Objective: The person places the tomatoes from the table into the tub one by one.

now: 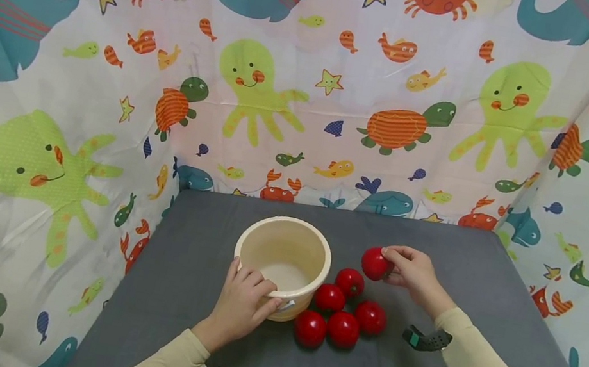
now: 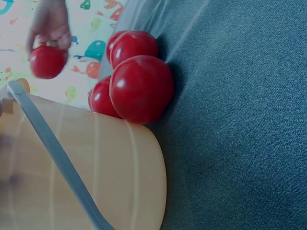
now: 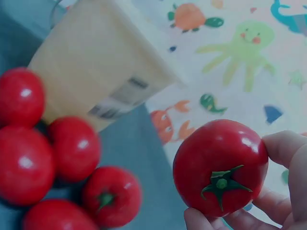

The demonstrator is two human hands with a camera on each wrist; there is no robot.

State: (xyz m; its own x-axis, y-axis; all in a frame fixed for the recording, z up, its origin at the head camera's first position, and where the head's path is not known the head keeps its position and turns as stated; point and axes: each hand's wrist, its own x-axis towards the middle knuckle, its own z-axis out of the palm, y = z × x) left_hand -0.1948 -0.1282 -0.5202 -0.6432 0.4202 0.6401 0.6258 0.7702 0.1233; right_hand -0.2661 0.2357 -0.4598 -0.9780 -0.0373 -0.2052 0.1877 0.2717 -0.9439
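Observation:
A cream bucket (image 1: 317,272) stands upright on the dark grey cloth, its inside bare as far as the head view shows. My left hand (image 1: 243,298) grips its near rim, fingers over the edge. Between the thumb and fingers of my right hand (image 1: 419,279) is a red tomato (image 1: 376,263), held above the cloth to the right of the bucket. The right wrist view shows this tomato (image 3: 220,167) with its green stem star facing the camera. Several more red tomatoes (image 1: 343,329) lie clustered against the bucket's right side.
A grey handle (image 2: 57,153) hangs down the bucket's side, and a printed label (image 3: 120,98) is on its wall. Behind and at both sides of the grey table (image 1: 192,238) hangs a white curtain (image 1: 286,163) printed with sea animals.

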